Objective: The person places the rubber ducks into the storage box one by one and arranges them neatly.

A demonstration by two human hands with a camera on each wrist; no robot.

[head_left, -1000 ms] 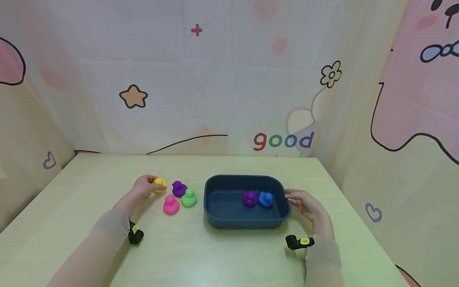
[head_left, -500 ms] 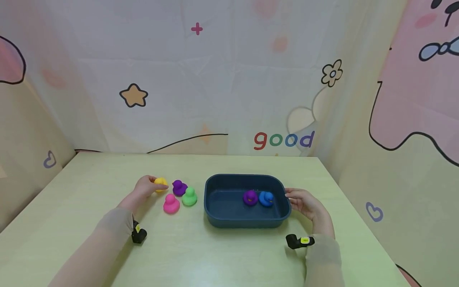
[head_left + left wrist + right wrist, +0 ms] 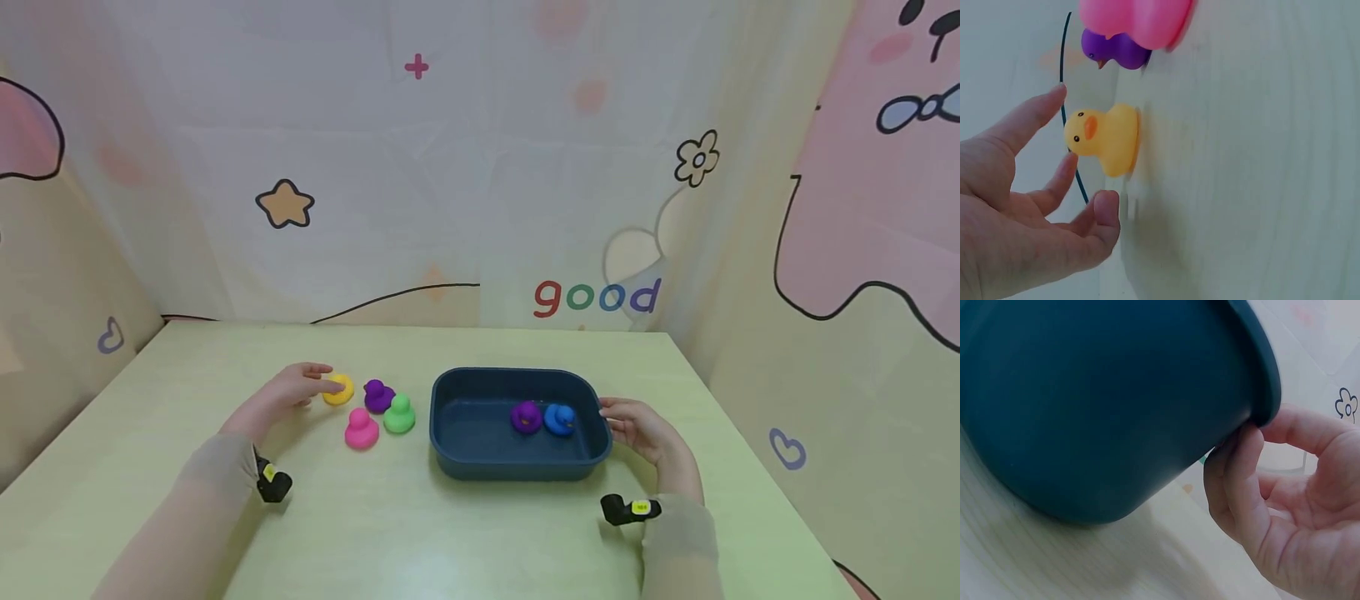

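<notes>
A: What's biggest here?
B: We see a creased cloth (image 3: pixel 465 208) with printed pictures, cut off at the top. Next is the pale counter (image 3: pixel 480 542), with faint wood lines.
A: Then?
B: One smooth, dark blue tub (image 3: pixel 521 472) with round corners.
A: And the two hands?
B: The right hand (image 3: pixel 637 425) has bent fingers touching the tub's rim; we can't tell if they pinch it. The left hand (image 3: pixel 288 390) has its fingers spread loosely around the yellow duck (image 3: pixel 1121 134), not gripping.
A: Where's that duck?
B: Upright on the counter, left of the tub.
A: How many ducks do we count?
B: Six, smooth and round. The pink duck (image 3: pixel 362 432), green duck (image 3: pixel 400 417) and one purple duck (image 3: pixel 378 397) stand near the yellow one. Another purple duck (image 3: pixel 526 417) and the blue duck (image 3: pixel 559 420) sit inside the tub. The left wrist view cuts off the pink one.
</notes>
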